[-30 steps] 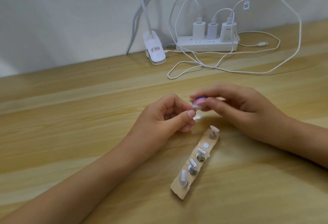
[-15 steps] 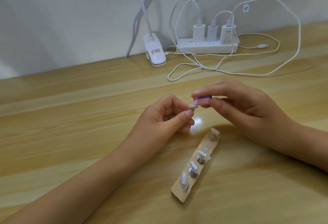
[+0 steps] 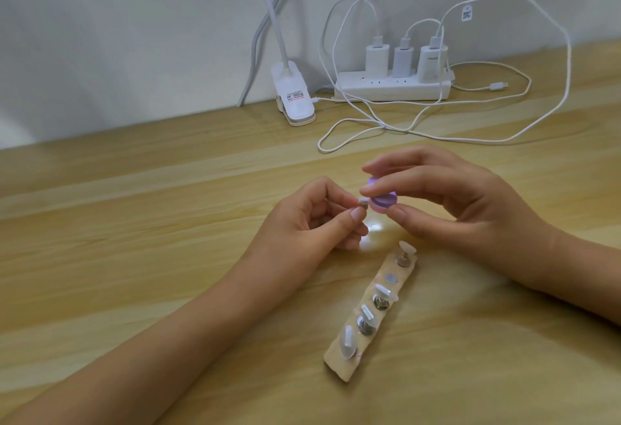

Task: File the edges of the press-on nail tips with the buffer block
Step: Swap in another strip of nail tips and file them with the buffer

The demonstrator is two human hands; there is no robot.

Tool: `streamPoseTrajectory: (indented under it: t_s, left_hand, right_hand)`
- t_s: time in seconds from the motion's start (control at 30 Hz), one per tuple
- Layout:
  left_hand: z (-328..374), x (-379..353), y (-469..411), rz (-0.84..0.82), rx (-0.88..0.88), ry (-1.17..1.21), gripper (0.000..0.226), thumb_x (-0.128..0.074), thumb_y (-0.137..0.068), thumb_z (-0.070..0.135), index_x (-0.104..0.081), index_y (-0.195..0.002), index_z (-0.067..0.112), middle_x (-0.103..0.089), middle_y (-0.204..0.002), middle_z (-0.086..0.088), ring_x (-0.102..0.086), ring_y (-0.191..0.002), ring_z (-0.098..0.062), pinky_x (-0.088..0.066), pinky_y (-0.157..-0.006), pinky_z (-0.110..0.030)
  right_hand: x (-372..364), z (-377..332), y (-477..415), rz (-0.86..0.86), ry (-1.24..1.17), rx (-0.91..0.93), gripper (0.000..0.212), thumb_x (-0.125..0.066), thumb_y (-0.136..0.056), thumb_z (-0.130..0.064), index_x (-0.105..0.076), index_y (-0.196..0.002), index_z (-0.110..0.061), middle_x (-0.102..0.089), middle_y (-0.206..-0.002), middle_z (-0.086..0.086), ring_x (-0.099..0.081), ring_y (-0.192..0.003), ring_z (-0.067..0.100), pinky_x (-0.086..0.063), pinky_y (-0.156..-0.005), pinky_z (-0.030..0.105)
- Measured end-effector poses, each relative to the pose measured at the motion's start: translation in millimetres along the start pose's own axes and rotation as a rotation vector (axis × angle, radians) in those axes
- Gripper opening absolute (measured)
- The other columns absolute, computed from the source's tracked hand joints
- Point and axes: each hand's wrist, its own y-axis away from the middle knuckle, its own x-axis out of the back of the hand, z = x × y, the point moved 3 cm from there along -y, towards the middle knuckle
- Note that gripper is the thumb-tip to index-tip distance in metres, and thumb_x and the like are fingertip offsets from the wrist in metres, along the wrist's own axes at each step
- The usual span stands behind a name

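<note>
Slipping is our main worry: our left hand [image 3: 312, 219] pinches the small nail tip [image 3: 363, 202], our right hand [image 3: 447, 202] pinches the buffer block [image 3: 385, 202] touching it above the table [image 3: 134, 256]; too strong pressure could flick the tip away.

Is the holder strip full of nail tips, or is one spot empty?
One spot empty: the holder strip shows a bare disc second from its far end; four other spots carry nail tips.
</note>
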Motion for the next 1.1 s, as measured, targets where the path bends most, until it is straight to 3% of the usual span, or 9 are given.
streamPoseTrajectory:
  t_s: [0.13, 0.27, 0.43, 0.63, 0.83, 1.1]
  left_hand:
    - [0.1, -0.5, -0.1, 0.001, -0.004, 0.012, 0.011, -0.066, -0.078, 0.023, -0.063, -0.085, 0.015, -0.07, -0.072, 0.0, -0.068, -0.071, -0.007, -0.053, -0.066, -0.016]
    - [0.1, -0.4, -0.1, -0.002, -0.011, 0.019, 0.01, -0.066, -0.077, 0.024, -0.063, -0.084, 0.017, -0.07, -0.072, -0.001, -0.068, -0.07, -0.007, -0.053, -0.066, -0.016]
    - [-0.4, -0.3, -0.4, -0.007, -0.012, 0.004, 0.011, -0.066, -0.078, 0.025, -0.063, -0.085, 0.018, -0.07, -0.072, -0.001, -0.068, -0.07, -0.007, -0.054, -0.067, -0.017]
    - [-0.3, 0.4, -0.2, 0.003, -0.005, -0.021, 0.008, -0.066, -0.08, 0.024, -0.063, -0.084, 0.019, -0.071, -0.072, 0.0, -0.068, -0.07, -0.008, -0.054, -0.067, -0.018]
    - [0.7, 0.1, -0.3, 0.003, 0.003, -0.01, 0.006, -0.064, -0.088, 0.009, -0.061, -0.085, 0.014, -0.069, -0.07, 0.0, -0.067, -0.069, -0.006, -0.054, -0.065, -0.017]
    - [2.7, -1.1, 0.2, 0.005, 0.0, 0.001, 0.007, -0.063, -0.088, 0.008, -0.061, -0.084, 0.013, -0.067, -0.069, 0.0, -0.066, -0.068, -0.005, -0.053, -0.064, -0.017]
  right_hand:
    - [-1.0, 0.8, 1.0, -0.015, -0.141, -0.062, 0.026, -0.064, -0.086, -0.017, -0.068, -0.112, -0.014, -0.067, -0.119, 0.004, -0.062, -0.118, 0.014, -0.049, -0.098, 0.023]
    - [0.5, 1.2, 0.5, 0.005, -0.188, -0.107, 0.027, -0.067, -0.085, -0.024, -0.061, -0.109, -0.014, -0.068, -0.116, 0.007, -0.065, -0.114, 0.018, -0.052, -0.096, 0.03]
    - [0.7, -3.1, 1.2, -0.002, -0.1, -0.04, 0.023, -0.068, -0.087, -0.024, -0.061, -0.104, -0.01, -0.068, -0.115, 0.004, -0.064, -0.114, 0.015, -0.051, -0.095, 0.026]
    - [2.2, -0.5, -0.1, 0.009, -0.077, -0.061, 0.021, -0.071, -0.085, -0.02, -0.061, -0.101, -0.01, -0.067, -0.112, 0.005, -0.064, -0.113, 0.018, -0.052, -0.097, 0.035]
    - [0.9, 1.5, -0.1, 0.024, -0.087, -0.051, 0.024, -0.066, -0.084, -0.026, -0.061, -0.1, -0.01, -0.067, -0.11, 0.004, -0.063, -0.114, 0.02, -0.052, -0.096, 0.036]
    - [0.8, 0.1, 0.7, 0.009, -0.109, -0.058, 0.022, -0.064, -0.086, -0.026, -0.059, -0.1, -0.01, -0.066, -0.111, 0.008, -0.063, -0.112, 0.02, -0.052, -0.094, 0.031]
